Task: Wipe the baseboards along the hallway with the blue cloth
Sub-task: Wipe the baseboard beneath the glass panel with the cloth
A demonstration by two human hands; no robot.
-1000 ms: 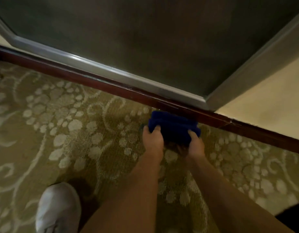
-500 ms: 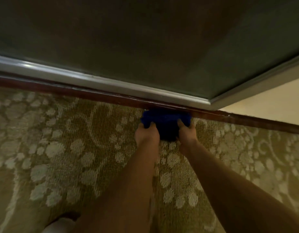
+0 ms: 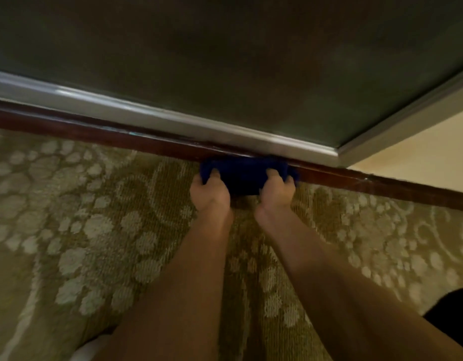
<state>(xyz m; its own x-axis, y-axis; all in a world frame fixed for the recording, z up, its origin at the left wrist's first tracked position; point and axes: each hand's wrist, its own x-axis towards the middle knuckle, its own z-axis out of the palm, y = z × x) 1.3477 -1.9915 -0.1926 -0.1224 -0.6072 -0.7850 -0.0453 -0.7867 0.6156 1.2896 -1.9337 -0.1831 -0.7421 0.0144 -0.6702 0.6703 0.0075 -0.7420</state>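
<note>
A folded dark blue cloth (image 3: 244,174) lies against the dark red-brown wooden baseboard (image 3: 100,132), which runs from the left edge down to the right. My left hand (image 3: 210,192) grips the cloth's left end and my right hand (image 3: 276,190) grips its right end, fingers curled over the top. The cloth touches the baseboard just below the corner of a silver frame. Both forearms reach in from the bottom of the view.
A silver metal frame (image 3: 173,121) edges a dark grey-green panel (image 3: 225,61) above the baseboard. A cream wall (image 3: 420,149) shows at right. Patterned olive carpet (image 3: 68,217) covers the floor. A white shoe tip (image 3: 87,351) peeks in at the bottom; a dark shape (image 3: 454,313) sits at lower right.
Both hands pushed the cloth forward from the carpet up against the baseboard. The view tilted and closed in, so the white shoe slid mostly out of frame.
</note>
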